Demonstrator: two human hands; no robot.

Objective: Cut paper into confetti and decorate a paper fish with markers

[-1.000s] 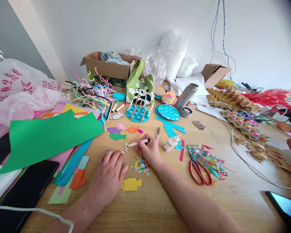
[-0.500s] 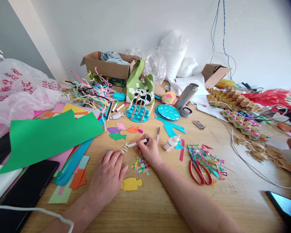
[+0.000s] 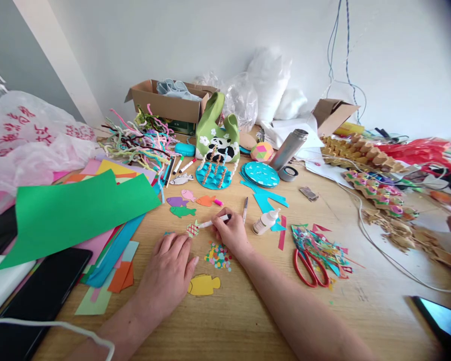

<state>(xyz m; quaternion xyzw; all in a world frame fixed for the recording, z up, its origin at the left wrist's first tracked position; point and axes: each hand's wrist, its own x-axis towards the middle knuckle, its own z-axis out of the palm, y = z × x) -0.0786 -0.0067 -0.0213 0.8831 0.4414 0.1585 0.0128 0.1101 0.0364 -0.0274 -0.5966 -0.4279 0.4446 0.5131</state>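
Observation:
In a pinch grip, my right hand point(image 3: 231, 234) holds a white marker pen point(image 3: 207, 222), its tip at the tail of a small pale green paper fish point(image 3: 192, 229) with red crisscross lines. My left hand point(image 3: 168, 265) lies flat on the table, fingers stretched out, fingertips at the fish's lower edge. Beyond it lie a purple fish point(image 3: 176, 201), a green fish point(image 3: 182, 211), a pink fish point(image 3: 188, 195) and an orange fish point(image 3: 205, 200). A pink cap point(image 3: 218, 202) sits beside the orange one. Between my forearms are paper dots point(image 3: 218, 257) and a yellow fish point(image 3: 204, 285).
Right of my hand stand a glue bottle point(image 3: 265, 222) and red-handled scissors point(image 3: 310, 268) by paper scraps point(image 3: 323, 245). Coloured paper sheets point(image 3: 82, 215) cover the left side. Farther back are a metal flask point(image 3: 290, 149), a green panda bag point(image 3: 218, 135) and a cardboard box point(image 3: 165, 103).

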